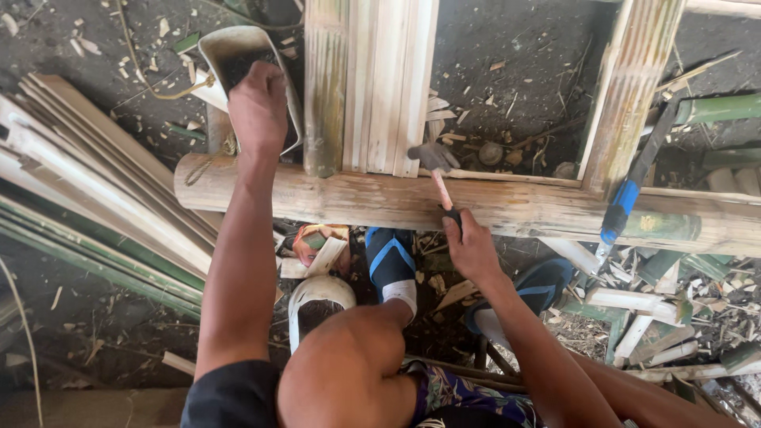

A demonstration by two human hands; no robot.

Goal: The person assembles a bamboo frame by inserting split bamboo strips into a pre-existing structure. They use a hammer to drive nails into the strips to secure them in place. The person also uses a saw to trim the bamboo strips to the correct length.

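While your left hand [258,107] reaches into the scoop-shaped container [238,51], fingers hidden, your right hand [469,247] grips the hammer [437,170], its handle pointing away toward the upright slats [388,79] above the crosswise bamboo pole [515,206].

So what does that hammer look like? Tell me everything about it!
The hammer has a dark, worn metal head and a thin handle that looks pinkish, with a dark grip at the bottom end. The right hand holds it by that grip. It stands nearly upright, leaning a little to the left. Its head sits at the bottom edge of the pale bamboo slats, just above the thick bamboo pole lying crosswise. Whether the head actually touches the slats cannot be told.
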